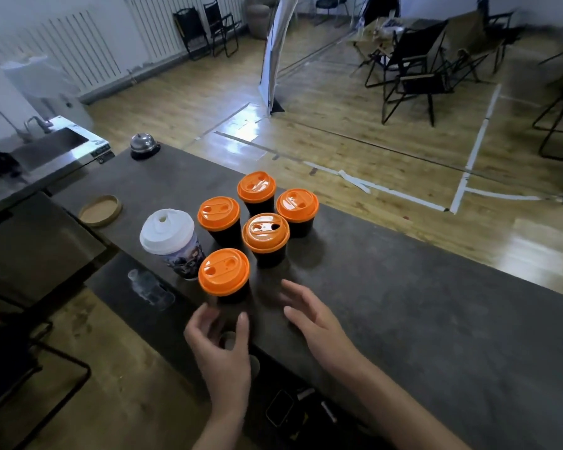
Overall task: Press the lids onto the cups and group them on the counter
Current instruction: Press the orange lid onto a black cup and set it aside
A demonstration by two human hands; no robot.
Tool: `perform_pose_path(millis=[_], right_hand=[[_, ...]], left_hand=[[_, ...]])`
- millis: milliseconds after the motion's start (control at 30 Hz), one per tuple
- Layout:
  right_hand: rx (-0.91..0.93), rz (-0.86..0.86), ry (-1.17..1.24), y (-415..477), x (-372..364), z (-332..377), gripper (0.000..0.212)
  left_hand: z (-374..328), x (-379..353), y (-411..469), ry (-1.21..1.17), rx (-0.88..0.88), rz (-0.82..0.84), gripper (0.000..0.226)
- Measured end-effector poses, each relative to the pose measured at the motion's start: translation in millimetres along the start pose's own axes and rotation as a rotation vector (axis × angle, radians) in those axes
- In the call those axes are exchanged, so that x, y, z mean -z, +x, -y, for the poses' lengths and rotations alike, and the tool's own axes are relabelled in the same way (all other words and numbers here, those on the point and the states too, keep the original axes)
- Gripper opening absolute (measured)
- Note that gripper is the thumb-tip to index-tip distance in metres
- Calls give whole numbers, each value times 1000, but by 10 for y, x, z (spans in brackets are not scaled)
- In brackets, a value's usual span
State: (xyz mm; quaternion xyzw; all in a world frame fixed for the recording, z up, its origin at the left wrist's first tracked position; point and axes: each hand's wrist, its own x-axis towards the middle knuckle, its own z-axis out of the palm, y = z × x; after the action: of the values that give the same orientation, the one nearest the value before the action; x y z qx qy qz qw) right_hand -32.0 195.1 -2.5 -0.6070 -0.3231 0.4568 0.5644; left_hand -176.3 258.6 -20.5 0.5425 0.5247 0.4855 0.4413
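Left hand (218,342) was open, fingers loosely curved, held nothing, just short of nearest orange-lidded cup (223,274). Right hand (309,316) was open, fingers spread, empty, low over counter (403,303) beside same cup. Four more orange-lidded cups (266,233) stood clustered just beyond, white-lidded cup (168,235) at group's left. All six lids looked seated; grouping seemed nearly done, nearest cup slightly apart. Far counter edge ran close behind rear cups; near edge lay under left hand; bare counter stretched right.
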Motion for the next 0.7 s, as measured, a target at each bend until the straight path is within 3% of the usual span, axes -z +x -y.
perform_pose_path(millis=[67,233,467,700], right_hand=[[17,-104,25,-194,280,-42,42],[119,-415,56,-805,1034,44,36],[284,-763,106,-2053,1915,269,44],[449,-1008,102,-3335,2639,408,43]], left_hand=[[-32,-71,-268,1,-92,90,41],[-219,-642,-688,32,-232,565,29],[-495,-1629,-1598,-30,-184,1006,33],[-922,-2460,-3124,-23,-418,1371,63]])
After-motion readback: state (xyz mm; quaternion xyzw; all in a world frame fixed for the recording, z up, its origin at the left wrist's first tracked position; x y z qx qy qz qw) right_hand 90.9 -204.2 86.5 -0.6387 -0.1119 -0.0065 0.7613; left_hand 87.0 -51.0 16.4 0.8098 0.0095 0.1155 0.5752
